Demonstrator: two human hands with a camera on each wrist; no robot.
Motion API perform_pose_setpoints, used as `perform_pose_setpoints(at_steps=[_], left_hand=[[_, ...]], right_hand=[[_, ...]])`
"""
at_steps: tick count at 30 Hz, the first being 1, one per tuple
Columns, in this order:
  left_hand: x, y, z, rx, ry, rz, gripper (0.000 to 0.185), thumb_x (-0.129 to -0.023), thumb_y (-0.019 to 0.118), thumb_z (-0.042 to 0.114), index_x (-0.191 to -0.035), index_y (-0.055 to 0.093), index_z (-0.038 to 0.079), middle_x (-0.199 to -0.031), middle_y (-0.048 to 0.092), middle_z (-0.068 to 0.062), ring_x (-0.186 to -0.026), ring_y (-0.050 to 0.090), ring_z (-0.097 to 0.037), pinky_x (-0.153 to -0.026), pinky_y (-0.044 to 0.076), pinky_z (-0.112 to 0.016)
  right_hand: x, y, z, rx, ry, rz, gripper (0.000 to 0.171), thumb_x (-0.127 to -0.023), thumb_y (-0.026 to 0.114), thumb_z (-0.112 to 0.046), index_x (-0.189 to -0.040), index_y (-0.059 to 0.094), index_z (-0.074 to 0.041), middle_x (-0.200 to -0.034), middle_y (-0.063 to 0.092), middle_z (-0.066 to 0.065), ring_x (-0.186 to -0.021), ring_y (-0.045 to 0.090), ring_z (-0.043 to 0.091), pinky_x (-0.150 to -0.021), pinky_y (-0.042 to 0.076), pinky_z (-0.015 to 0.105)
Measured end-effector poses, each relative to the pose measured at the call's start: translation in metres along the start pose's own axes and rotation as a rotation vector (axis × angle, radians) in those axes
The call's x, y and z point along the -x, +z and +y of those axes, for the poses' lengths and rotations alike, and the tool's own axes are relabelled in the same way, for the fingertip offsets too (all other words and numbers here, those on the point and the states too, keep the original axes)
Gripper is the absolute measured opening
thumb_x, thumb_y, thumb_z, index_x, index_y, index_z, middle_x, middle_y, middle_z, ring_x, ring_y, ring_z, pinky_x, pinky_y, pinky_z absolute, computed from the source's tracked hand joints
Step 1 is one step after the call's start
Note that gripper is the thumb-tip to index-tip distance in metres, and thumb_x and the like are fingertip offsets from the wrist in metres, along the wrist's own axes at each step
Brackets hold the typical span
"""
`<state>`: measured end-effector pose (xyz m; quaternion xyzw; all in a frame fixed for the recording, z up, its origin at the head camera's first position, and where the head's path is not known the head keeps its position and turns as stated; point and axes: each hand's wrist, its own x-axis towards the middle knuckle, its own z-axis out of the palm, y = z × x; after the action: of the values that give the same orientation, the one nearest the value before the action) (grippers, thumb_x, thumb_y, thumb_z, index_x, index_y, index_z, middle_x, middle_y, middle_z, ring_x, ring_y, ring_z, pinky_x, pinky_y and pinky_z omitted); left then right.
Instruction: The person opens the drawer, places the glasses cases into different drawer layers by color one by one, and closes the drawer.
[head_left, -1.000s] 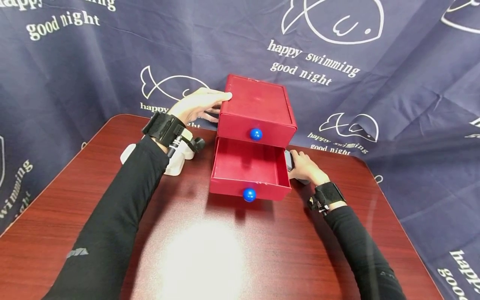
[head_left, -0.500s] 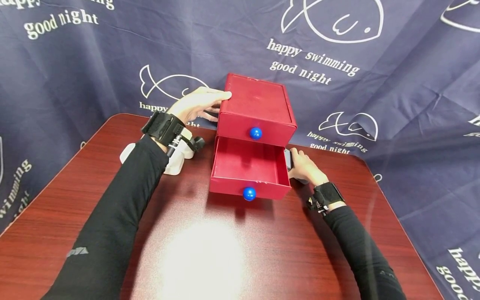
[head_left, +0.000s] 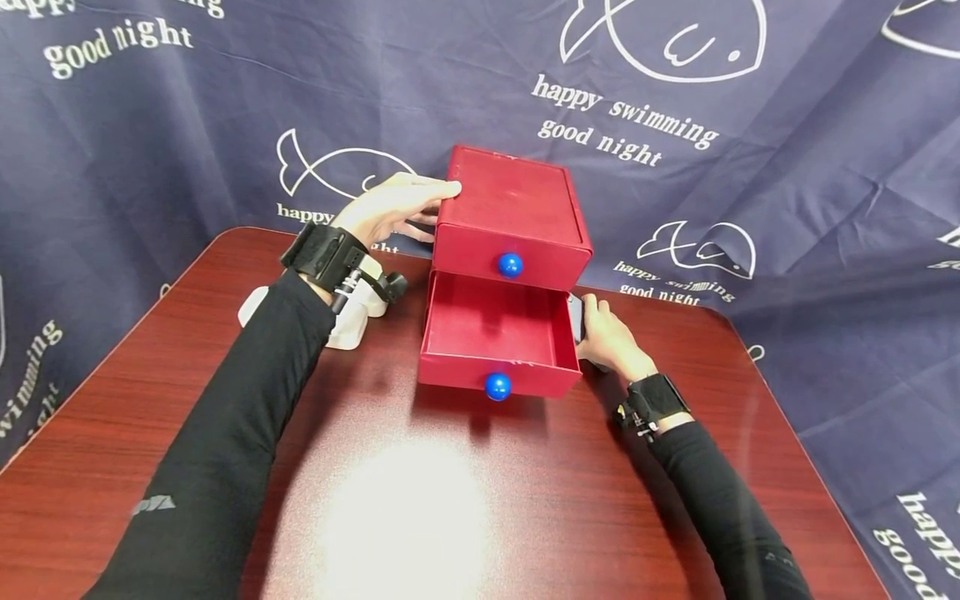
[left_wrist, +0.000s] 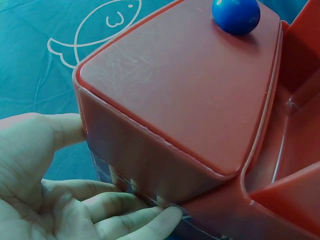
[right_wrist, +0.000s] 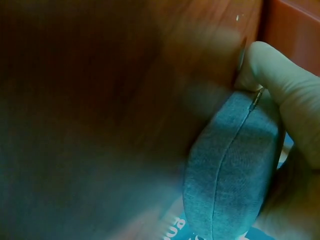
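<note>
A red two-drawer box (head_left: 517, 200) stands at the back of the table. Its upper drawer is in. The lower drawer (head_left: 468, 373) is pulled out, with a bare red floor, and each front has a blue knob (head_left: 498, 387). My left hand (head_left: 390, 208) rests on the box's left side, thumb at the top edge and fairly straight fingers along the side wall (left_wrist: 135, 150). Beside the drawer's right side, my right hand (head_left: 609, 337) holds a grey fabric-covered case (right_wrist: 230, 165) with a seam down its edge. The box hides part of that case in the head view.
A white object (head_left: 348, 329) sits on the table left of the box, partly covered by the left forearm. Dark blue printed cloth (head_left: 465, 75) hangs right behind the table (head_left: 585, 500). Bright glare lies on the table's front part.
Both hands keep nearly the same places, and the box and its drawers stay put. The whole head view has shifted only very slightly.
</note>
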<state>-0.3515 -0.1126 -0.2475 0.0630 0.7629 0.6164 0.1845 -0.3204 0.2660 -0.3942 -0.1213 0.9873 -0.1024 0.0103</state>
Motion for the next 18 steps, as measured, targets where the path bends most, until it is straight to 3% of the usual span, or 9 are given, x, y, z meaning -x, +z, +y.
perform_pose_setpoints(at_steps=[6,18], left_hand=[[0.001,0.0,0.0,0.019,0.0,-0.012,0.057,-0.1,0.057,0.04,-0.152,0.048,0.019,-0.151,0.051,-0.008,-0.133,0.054,-0.025,-0.113,0.048,-0.046],[0.004,-0.001,-0.001,0.016,0.025,-0.023,0.057,-0.1,0.057,0.038,-0.153,0.048,0.018,-0.15,0.052,-0.008,-0.133,0.054,-0.025,-0.111,0.049,-0.046]], right_hand=[[0.004,0.003,0.002,-0.021,-0.045,0.056,0.079,-0.073,0.083,-0.031,-0.127,0.037,0.003,-0.107,0.049,0.029,-0.09,0.06,0.045,-0.081,0.053,0.055],[0.013,0.005,0.005,-0.12,-0.03,0.037,0.079,-0.081,0.08,-0.033,-0.135,0.035,0.003,-0.112,0.046,0.027,-0.091,0.06,0.042,-0.081,0.054,0.053]])
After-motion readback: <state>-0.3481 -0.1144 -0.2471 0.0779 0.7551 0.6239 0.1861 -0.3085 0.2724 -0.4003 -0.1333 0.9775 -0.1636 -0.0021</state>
